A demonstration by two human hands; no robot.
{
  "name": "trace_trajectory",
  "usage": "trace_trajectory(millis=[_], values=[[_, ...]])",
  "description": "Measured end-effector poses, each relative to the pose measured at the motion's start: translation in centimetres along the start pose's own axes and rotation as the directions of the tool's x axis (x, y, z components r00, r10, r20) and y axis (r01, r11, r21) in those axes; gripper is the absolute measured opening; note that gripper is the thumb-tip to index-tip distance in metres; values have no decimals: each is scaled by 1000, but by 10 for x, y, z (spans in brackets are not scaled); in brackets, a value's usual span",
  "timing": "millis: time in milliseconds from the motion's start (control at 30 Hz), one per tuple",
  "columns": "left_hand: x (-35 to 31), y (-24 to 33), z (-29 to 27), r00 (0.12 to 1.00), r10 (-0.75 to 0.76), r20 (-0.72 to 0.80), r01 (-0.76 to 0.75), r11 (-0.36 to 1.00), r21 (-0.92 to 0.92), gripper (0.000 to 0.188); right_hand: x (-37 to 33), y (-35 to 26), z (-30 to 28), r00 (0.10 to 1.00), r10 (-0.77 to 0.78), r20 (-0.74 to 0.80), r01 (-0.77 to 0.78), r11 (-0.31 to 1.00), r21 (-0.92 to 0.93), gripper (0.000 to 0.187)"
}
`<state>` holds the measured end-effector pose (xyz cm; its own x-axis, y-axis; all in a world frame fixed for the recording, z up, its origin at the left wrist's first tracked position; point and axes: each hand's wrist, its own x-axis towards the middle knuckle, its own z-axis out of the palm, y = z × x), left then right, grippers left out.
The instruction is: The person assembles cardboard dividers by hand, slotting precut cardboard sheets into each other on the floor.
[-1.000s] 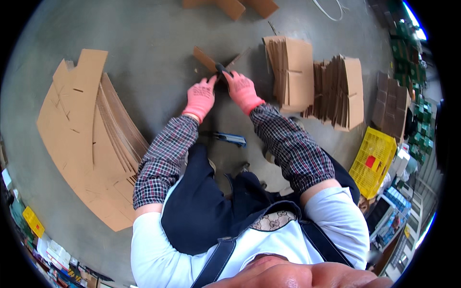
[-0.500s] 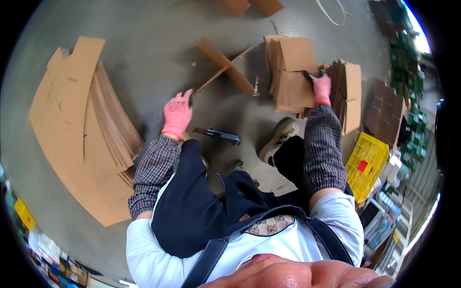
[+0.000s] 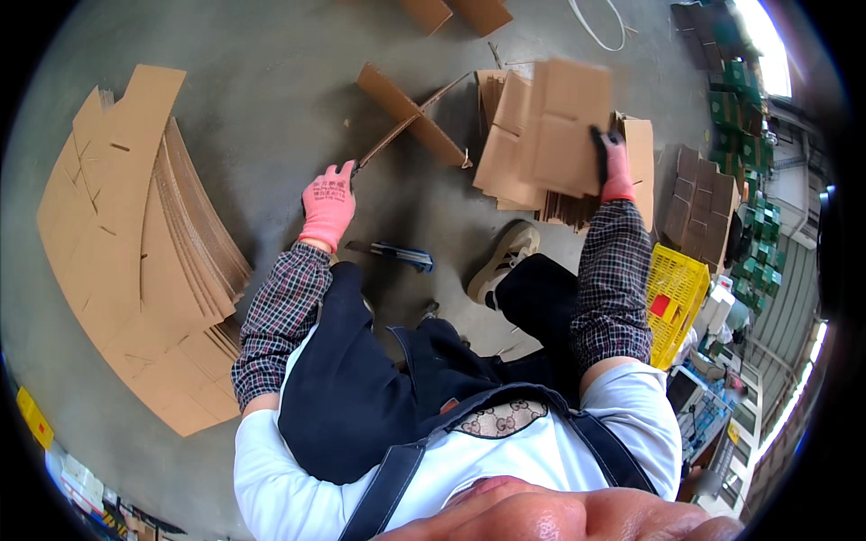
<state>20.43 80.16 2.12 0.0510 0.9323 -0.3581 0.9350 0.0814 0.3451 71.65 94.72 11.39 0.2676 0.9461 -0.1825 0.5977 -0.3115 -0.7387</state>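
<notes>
My left hand point(image 3: 327, 200), in a pink glove with dark fingertips, pinches the near end of a crossed cardboard divider point(image 3: 386, 95). Its two slotted strips stand on edge on the floor in an X. My right hand point(image 3: 617, 164), gloved alike, grips the right edge of a slotted cardboard sheet point(image 3: 566, 131), which is blurred and lifted over a stack of similar cardboard pieces point(image 3: 503, 167). Another cardboard stack point(image 3: 640, 149) is partly hidden behind that hand. Between my feet and the divider lies a blue utility knife point(image 3: 403, 255) with its blade out.
Large flat cardboard sheets point(image 3: 99, 279) are piled at the left. A yellow plastic crate point(image 3: 677, 302) stands at the right, near folded brown cardboard point(image 3: 699, 212). More cardboard pieces point(image 3: 483, 11) and a white strap point(image 3: 600, 32) lie on the far floor.
My right hand has raised a cardboard sheet off the stack, and the pieces beneath have shifted askew. My left hand keeps hold of the divider's end. The whole view has shifted slightly.
</notes>
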Motion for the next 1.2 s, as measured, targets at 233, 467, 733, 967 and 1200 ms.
trace_trajectory(millis=[233,467,733,967,1200], values=[[-6,-3,-1,992,56,-110,-56,998,3,44,-53,-75,53,910,-268,-317,188,947,-261,38],[4,10,2,998,10,-70,-10,1000,7,35,-182,-168,242,779,-484,398,627,619,-473,48],[2,10,12,986,56,-156,-67,996,-66,23,-205,-154,286,728,-373,576,669,570,-476,46],[-6,11,16,1000,-3,18,4,999,-54,37,-198,-120,329,696,-278,662,694,494,-523,46],[-54,-57,-138,814,-117,-569,79,993,-91,81,-92,-137,311,545,-725,420,824,371,-429,64]])
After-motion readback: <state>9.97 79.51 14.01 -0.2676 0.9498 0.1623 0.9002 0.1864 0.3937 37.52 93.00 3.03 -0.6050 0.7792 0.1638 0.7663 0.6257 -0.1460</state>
